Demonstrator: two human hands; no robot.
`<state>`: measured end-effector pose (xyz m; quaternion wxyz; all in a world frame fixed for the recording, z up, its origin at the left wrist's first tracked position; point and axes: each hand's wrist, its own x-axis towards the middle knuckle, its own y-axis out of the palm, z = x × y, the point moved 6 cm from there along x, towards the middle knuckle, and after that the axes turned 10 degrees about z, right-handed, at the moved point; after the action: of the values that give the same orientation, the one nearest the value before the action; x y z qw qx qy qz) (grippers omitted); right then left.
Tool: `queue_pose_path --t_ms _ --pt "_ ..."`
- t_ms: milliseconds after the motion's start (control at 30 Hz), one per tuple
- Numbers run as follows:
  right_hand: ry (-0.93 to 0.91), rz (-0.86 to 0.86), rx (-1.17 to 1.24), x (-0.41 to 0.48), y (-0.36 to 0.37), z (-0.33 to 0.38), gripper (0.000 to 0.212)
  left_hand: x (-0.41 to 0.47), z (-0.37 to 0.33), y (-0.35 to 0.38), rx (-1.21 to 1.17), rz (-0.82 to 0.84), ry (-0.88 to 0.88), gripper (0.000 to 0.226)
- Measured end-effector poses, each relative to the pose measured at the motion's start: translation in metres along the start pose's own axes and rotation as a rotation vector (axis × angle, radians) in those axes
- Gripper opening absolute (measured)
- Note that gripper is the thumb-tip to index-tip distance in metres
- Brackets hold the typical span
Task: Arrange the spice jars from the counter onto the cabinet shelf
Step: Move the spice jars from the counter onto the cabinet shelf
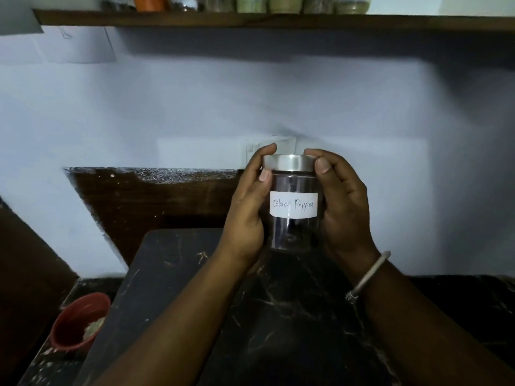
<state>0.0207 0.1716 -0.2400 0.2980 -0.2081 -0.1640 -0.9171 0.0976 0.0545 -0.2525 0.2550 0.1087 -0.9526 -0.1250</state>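
A clear glass jar (293,227) with a steel lid and a white label reading "Black Pepper" is held upright above the dark marble counter (278,316). My left hand (248,210) grips its left side, thumb near the lid. My right hand (345,207) grips its right side, thumb on the lid's rim. High above, a wooden shelf (278,20) carries several spice jars (284,4) in a row, their tops cut off by the frame edge.
A red bowl (79,321) with some pale contents sits low at the left, beside the counter. A dark wooden panel (156,199) stands against the pale wall behind the counter. A metal bangle (367,274) circles my right wrist.
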Motion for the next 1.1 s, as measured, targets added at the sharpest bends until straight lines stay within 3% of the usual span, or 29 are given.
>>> queue_pose_path --t_ms 167,433,933,1100 --pt "-0.016 -0.078 0.068 -0.005 -0.006 0.017 0.038 0.004 -0.007 0.022 0.002 0.012 0.057 0.039" --pt "-0.055 -0.053 0.136 -0.002 -0.010 0.032 0.052 0.008 -0.010 0.038 0.025 0.003 0.059 0.038" --pt "-0.065 -0.029 0.173 0.006 -0.022 0.036 0.030 0.016 -0.012 0.052 0.048 0.044 0.049 0.041" --pt "-0.079 0.009 0.041 0.015 -0.030 0.052 0.029 0.027 -0.019 0.054 0.063 0.045 0.075 0.042"
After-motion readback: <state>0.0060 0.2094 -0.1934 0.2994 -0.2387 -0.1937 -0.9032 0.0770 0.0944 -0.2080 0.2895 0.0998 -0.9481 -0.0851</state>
